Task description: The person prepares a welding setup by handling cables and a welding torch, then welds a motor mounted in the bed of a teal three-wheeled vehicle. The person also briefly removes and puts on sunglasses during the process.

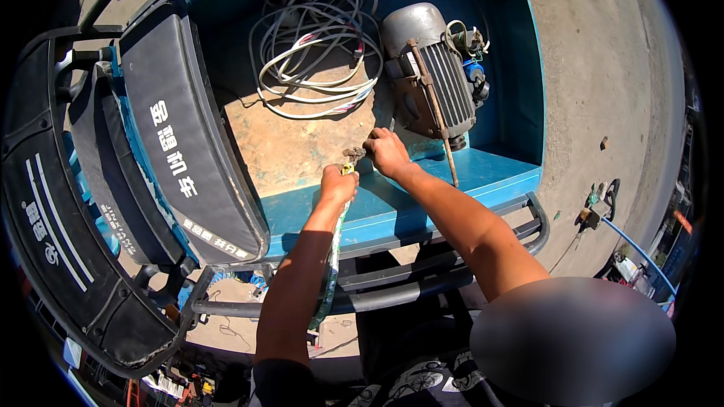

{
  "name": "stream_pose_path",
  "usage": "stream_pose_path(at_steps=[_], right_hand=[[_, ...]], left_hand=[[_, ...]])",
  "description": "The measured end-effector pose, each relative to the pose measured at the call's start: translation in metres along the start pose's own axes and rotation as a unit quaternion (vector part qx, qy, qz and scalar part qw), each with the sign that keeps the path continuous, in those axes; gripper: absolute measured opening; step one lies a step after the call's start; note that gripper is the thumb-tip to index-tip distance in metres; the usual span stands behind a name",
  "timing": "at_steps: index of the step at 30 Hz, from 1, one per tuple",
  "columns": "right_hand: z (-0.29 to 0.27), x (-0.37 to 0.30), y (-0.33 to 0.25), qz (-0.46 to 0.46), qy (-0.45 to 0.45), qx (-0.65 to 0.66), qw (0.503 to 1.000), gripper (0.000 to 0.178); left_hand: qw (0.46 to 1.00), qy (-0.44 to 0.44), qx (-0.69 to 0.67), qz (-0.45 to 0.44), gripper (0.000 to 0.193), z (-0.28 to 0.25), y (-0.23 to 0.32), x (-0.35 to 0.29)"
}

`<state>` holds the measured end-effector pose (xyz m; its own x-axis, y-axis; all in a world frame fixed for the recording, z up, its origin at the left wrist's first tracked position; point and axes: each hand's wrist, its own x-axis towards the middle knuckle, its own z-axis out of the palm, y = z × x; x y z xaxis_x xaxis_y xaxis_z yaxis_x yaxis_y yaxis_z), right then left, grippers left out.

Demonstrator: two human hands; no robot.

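Observation:
My left hand [338,185] is closed round the upper end of a long green-and-white patterned strip [332,264], perhaps a strap or cord. A yellow bit shows at its top, and the rest hangs down over the cart's side rail. Just above the fist is a small brownish metal piece [352,154], too small to name. My right hand [388,152] is closed beside that piece, fingertips at or against it; what they pinch is hidden. Both hands are over the near edge of a blue cart bed [400,187].
A coiled pale cable [317,94] lies in the bed. Right of it stands a grey electric motor [445,94] with a rusty rod [431,90] across it. A black padded seat [185,120] borders the left. Black rails [407,281] run along the near side.

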<state>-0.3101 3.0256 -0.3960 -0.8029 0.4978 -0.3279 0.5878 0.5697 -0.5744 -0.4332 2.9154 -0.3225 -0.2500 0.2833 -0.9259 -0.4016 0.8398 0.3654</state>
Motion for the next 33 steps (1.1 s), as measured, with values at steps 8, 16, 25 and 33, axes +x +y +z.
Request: stream_pose_path(at_steps=[8,16,25,33], right_hand=[[0.003,0.010,0.000,0.047,-0.004,-0.027,0.999,0.017],[-0.014,-0.003,-0.011,0.025,0.004,0.000,1.000,0.018],[-0.020,-0.013,-0.014,0.031,0.024,0.016,0.999,0.021],[-0.035,-0.023,-0.020,0.032,0.045,0.055,0.997,0.026]], left_hand=[[0.999,-0.006,-0.031,0.019,0.010,-0.002,0.018,0.013],[0.994,-0.057,-0.091,0.002,0.013,-0.006,0.026,-0.018],[0.994,-0.066,-0.081,0.025,0.017,-0.002,0.029,-0.036],[0.996,-0.065,-0.050,0.038,0.017,0.003,0.037,-0.057]])
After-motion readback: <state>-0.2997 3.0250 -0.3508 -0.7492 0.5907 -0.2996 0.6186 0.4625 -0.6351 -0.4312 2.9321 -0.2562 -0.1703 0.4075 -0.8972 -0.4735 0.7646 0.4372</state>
